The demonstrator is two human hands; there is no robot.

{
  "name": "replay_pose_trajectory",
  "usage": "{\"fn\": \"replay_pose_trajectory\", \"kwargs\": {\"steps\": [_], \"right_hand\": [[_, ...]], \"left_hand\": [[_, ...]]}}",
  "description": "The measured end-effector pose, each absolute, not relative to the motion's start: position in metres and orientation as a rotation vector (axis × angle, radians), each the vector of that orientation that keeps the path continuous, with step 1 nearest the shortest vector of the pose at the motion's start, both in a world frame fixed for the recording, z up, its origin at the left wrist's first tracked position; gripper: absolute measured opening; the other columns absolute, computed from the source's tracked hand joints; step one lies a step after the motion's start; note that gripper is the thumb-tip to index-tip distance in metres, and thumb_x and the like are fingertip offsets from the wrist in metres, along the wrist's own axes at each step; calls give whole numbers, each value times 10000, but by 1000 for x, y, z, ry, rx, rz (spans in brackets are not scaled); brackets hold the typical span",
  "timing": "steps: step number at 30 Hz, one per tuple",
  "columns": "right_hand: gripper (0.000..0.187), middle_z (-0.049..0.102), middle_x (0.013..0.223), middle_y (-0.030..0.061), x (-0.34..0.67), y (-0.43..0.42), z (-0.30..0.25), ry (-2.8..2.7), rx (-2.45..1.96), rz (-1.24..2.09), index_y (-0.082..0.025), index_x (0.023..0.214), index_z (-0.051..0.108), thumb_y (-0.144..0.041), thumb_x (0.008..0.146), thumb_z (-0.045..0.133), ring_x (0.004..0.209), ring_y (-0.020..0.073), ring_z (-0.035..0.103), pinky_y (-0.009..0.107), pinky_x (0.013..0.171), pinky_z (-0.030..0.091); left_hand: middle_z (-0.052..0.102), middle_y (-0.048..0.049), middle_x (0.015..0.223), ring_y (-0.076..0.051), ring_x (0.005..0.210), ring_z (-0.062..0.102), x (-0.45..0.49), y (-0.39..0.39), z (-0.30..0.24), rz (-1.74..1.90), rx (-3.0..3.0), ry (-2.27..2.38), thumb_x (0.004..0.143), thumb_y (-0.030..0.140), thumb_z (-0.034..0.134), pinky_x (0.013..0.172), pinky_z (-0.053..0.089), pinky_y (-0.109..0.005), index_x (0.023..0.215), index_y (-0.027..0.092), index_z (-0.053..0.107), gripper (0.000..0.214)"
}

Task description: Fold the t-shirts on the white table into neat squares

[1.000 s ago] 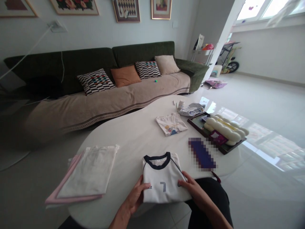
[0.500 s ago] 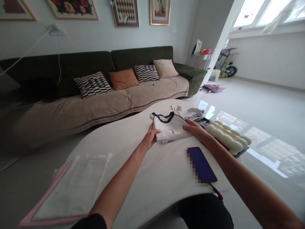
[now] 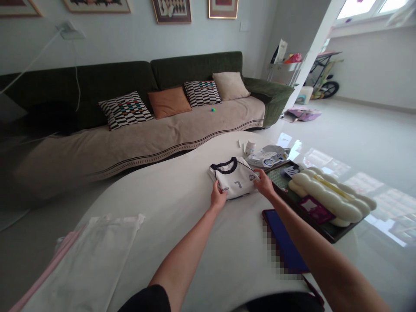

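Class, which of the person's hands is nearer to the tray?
Right. The right hand holds the right side of the shirt, close to the tray; the left hand holds the shirt's left side, farther from the tray.

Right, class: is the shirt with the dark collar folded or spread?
Folded. The shirt makes a compact bundle between the left hand and right hand, with no sleeves spread.

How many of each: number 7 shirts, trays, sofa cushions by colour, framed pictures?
Number 7 shirt, between left hand and right hand: 1
Tray: 1
Black-and-white patterned cushions: 2
Orange cushion: 1
Beige cushion: 1
Framed pictures, cut off at top: 4
Total: 10
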State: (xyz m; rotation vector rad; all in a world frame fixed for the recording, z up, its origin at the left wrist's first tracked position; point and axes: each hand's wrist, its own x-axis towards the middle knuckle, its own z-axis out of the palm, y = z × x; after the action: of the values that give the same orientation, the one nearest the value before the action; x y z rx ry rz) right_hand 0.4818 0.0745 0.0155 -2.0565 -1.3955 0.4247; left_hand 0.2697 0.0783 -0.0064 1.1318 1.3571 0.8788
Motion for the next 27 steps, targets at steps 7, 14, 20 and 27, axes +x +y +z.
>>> {"fn": "replay_pose_trajectory", "kwargs": {"steps": [7, 14, 20, 27], "right_hand": [[501, 311, 1385, 115, 442, 47, 14, -1883, -1983, 21, -261, 1318, 369, -265, 820, 428, 1234, 314, 296, 441, 935, 315], [495, 272, 1425, 78, 412, 32, -12, -2312, -2027, 63, -342, 1338, 325, -429, 854, 375, 1283, 395, 189, 579, 881, 328], [469, 385, 1330, 197, 365, -17, -2, -2189, -1695, 44, -104, 1275, 423, -311, 859, 351, 1233, 295, 354, 431, 946, 374], [428, 369, 1362, 123, 254, -169, -27, -2305, -1575, 354, -181, 1236, 476, -250, 822, 393, 1306, 280, 215, 439, 979, 343]], "left_hand": [[616, -60, 872, -139, 653, 609, 262, 55, 1, 830, 1172, 1564, 755, 232, 557, 650, 452, -250, 1252, 175, 359, 537], [571, -69, 1020, -122, 778, 615, 115, -41, 19, 851, 1643, 1492, 769, 219, 509, 717, 485, -258, 1209, 202, 406, 452], [533, -128, 1136, -247, 1112, 462, -81, -129, 42, 681, 2070, 2231, 792, 266, 488, 955, 370, -408, 1133, 157, 518, 359], [471, -114, 1273, -289, 1192, 373, -117, -179, 38, 140, 2199, 2336, 804, 274, 488, 969, 319, -412, 1140, 171, 558, 358]]}}
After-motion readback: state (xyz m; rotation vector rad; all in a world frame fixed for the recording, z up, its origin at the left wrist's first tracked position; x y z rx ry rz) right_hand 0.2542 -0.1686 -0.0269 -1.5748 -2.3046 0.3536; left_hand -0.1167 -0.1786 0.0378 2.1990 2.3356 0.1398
